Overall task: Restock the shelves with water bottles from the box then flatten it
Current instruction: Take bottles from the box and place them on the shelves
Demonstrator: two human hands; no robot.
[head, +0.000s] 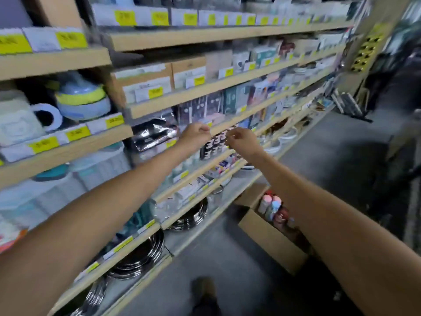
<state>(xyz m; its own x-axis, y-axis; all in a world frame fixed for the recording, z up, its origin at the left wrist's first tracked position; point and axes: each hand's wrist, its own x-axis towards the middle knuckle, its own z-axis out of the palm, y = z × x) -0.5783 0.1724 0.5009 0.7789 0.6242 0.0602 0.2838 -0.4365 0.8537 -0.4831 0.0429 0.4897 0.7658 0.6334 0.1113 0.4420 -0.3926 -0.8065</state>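
Both my arms reach out to the wooden shelves (173,101) on the left. My left hand (197,133) is curled into a fist in front of a shelf edge, and I see nothing in it. My right hand (241,140) is just beside it with bent fingers, close to dark patterned bottles (215,143) on the shelf; blur hides whether it holds anything. An open cardboard box (268,238) stands on the floor under my right arm. Several water bottles (272,207) with coloured caps stand upright in its far end.
The shelves hold boxed goods, mugs, plastic containers and stacked metal trays (141,254) on the low tiers, with yellow price tags along the edges. A grey floor aisle (330,156) runs to the right. My shoe (204,290) is at the bottom centre.
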